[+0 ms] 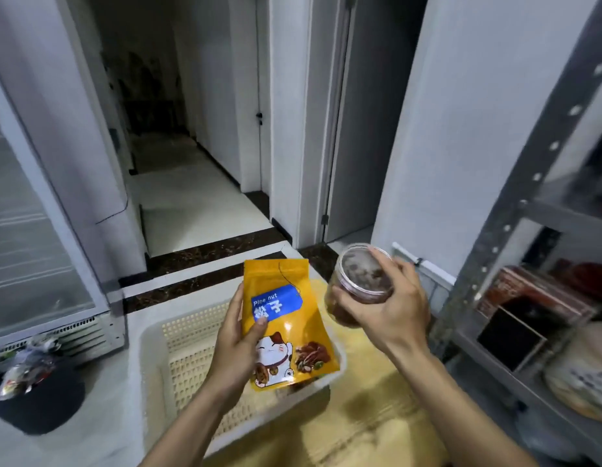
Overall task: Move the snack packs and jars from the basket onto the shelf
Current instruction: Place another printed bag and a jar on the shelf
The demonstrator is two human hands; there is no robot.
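glossy foil pouch (286, 318), perforated plastic basket (191, 352)

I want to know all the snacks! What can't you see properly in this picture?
- Head view: the jar is blurred and the right hand wraps it, so its dark contents stay unclear.
- Head view: the pine nut pack and left hand hide part of the basket.
- Head view: the shelf is blurred and cut off by the right edge.

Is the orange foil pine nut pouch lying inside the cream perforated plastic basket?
No, the left hand holds the orange foil pine nut pouch upright, lifted above the cream perforated plastic basket.
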